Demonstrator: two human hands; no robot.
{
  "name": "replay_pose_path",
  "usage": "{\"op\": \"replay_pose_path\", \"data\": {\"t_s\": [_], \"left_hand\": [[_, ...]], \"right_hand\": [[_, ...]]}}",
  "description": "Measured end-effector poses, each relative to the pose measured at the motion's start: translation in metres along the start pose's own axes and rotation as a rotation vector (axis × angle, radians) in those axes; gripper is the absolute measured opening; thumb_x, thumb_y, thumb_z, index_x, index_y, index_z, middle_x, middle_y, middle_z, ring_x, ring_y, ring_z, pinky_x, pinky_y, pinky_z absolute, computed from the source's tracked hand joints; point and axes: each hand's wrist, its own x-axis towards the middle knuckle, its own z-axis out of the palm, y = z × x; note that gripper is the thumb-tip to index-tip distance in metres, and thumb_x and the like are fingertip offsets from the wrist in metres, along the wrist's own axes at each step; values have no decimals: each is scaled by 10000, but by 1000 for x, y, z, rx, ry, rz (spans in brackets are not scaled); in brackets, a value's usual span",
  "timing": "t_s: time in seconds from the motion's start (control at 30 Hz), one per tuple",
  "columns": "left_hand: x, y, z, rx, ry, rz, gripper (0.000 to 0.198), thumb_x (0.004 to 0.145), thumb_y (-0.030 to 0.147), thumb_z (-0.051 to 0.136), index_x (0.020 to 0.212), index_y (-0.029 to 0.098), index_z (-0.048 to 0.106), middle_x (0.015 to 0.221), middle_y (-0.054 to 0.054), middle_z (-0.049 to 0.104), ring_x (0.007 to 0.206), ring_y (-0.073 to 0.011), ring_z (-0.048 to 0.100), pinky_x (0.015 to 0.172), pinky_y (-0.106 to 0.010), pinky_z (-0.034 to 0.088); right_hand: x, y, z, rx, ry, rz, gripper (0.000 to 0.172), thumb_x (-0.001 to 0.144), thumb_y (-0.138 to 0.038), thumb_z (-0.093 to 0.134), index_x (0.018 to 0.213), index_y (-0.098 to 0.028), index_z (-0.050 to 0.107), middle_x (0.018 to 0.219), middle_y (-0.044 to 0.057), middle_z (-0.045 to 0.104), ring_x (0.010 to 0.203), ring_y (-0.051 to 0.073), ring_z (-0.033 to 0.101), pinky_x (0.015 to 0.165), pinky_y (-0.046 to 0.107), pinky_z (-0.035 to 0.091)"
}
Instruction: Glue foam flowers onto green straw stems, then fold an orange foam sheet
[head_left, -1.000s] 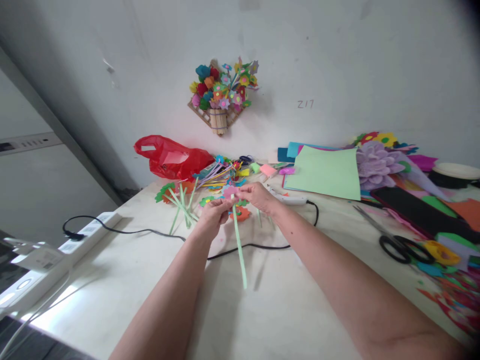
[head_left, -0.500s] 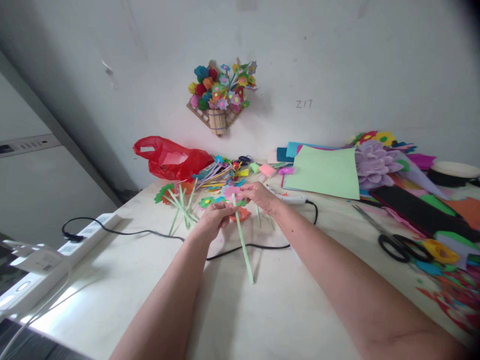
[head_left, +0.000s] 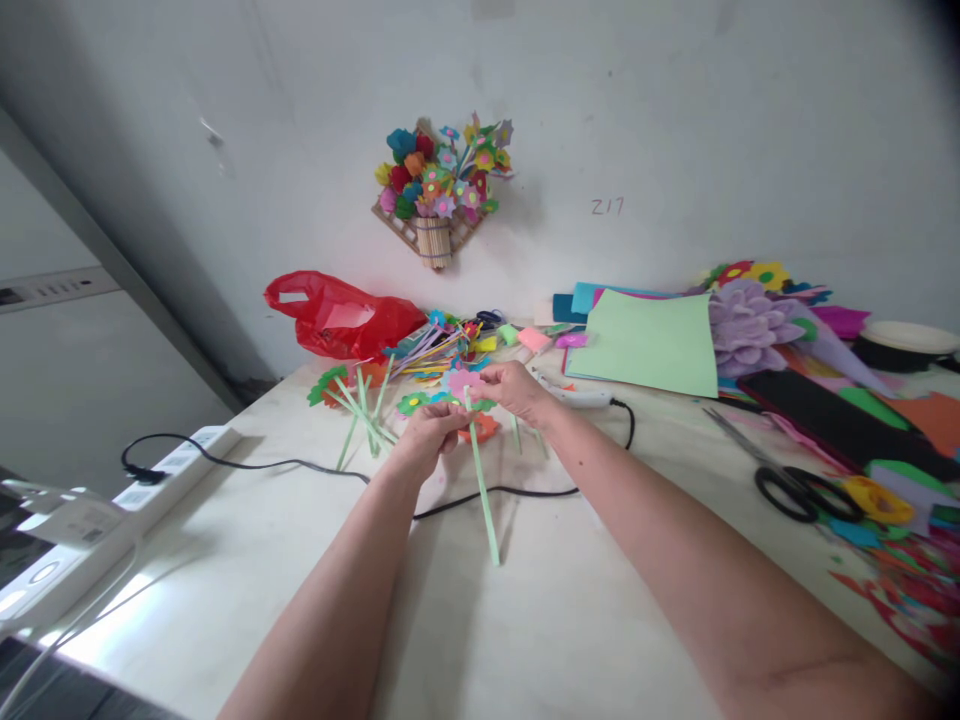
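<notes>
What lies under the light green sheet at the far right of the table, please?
Under the light green sheet, blue and pink sheet edges stick out at its far left corner. How many sheets there are, and anything beneath its middle, is covered.

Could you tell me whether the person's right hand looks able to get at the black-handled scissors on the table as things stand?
Probably yes, once it lets go. The right hand is pinching the pink foam flower on its green stem. The scissors lie on that arm's side, on bare table, with nothing between.
</notes>
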Motion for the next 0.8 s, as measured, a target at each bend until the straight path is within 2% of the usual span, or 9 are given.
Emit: {"op": "replay_pose_path", "data": {"t_s": [0.37,0.47,0.57,0.7,0.8], "left_hand": [[-1,-1,3,28,13,4,253,571,298,741,547,131,552,467,28,498,338,-12,299,358,-204,130],[0,-1,2,29,12,2,247,572,300,742,570,133,560,468,32,497,338,-15,303,354,-201,128],[0,0,2,-6,7,21,236,568,296,740,590,134,570,459,39,490,334,-13,296,349,-193,129],[1,3,4,-28,97,75,234,545,288,740,582,134,567,438,47,482,313,-15,302,332,-185,143],[2,3,4,-27,208,107,253,528,299,746,565,141,552,418,50,481,291,-29,329,315,-189,161]], "right_hand": [[-1,-2,3,-3,27,57,157,588,-235,577,505,-166,463,481,-78,325,509,75,309,497,232,239],[0,-1,1,5,20,54,131,600,-245,582,533,-156,514,494,-65,409,524,87,378,513,232,287],[-1,-4,-3,16,-6,33,144,640,-270,577,668,-142,635,588,-30,552,607,115,483,574,238,359],[1,-5,-6,24,52,3,285,687,-309,588,905,-154,689,852,28,673,793,145,574,722,259,421],[5,2,-6,-83,138,-10,279,721,-355,582,879,-155,694,857,44,683,808,154,591,736,266,432]]}}
